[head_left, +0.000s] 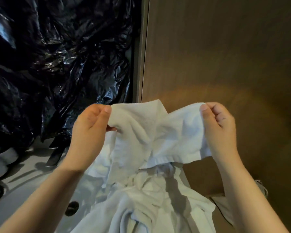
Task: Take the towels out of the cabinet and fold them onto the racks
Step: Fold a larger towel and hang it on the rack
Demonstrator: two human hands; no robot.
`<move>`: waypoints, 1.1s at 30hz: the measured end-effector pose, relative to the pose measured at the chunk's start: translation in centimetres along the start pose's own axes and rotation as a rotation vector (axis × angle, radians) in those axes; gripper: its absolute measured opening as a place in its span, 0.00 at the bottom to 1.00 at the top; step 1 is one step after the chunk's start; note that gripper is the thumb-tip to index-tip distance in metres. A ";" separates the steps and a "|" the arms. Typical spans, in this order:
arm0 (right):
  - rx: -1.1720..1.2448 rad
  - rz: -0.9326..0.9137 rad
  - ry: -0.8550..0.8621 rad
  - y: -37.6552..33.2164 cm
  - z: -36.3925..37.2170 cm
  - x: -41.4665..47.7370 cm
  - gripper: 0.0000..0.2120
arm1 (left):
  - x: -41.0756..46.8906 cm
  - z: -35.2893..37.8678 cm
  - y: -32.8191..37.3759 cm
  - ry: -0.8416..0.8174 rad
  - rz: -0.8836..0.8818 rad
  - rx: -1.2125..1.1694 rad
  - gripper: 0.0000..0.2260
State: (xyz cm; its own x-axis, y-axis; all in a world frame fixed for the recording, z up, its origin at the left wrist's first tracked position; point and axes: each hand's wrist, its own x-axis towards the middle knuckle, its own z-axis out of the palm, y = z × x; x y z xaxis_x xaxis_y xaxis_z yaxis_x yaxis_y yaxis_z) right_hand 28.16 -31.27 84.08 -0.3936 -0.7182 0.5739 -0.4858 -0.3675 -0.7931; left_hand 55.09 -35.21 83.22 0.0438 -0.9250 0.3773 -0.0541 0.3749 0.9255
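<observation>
A white towel (151, 132) is held up at chest height in front of me. My left hand (89, 132) pinches its upper left corner between thumb and curled fingers. My right hand (220, 126) pinches the upper right corner the same way. The top edge sags between the two hands and the rest of the cloth hangs down crumpled. Below it lies a heap of more white towels (141, 207). No rack is in view.
Crinkled black plastic bags (57, 56) fill the left side. A brown wooden panel (225, 47) stands straight ahead and to the right, with a grey frame edge (141, 64) beside it. A pale grey floor (20, 182) with a dark round fitting (72, 208) lies lower left.
</observation>
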 end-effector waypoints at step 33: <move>-0.038 0.494 -0.596 4.7 -0.3 -8.2 0.13 | -5.7 2.0 -7.1 -0.204 -0.309 0.120 0.03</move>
State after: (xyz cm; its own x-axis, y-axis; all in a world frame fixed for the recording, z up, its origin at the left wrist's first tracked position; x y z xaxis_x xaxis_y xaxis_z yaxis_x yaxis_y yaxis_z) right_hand 28.82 -26.94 75.70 -0.0903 -0.9941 -0.0595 -0.3938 0.0905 -0.9147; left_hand 53.22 -32.72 74.44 -0.1221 -0.9910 0.0556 -0.1859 0.0778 0.9795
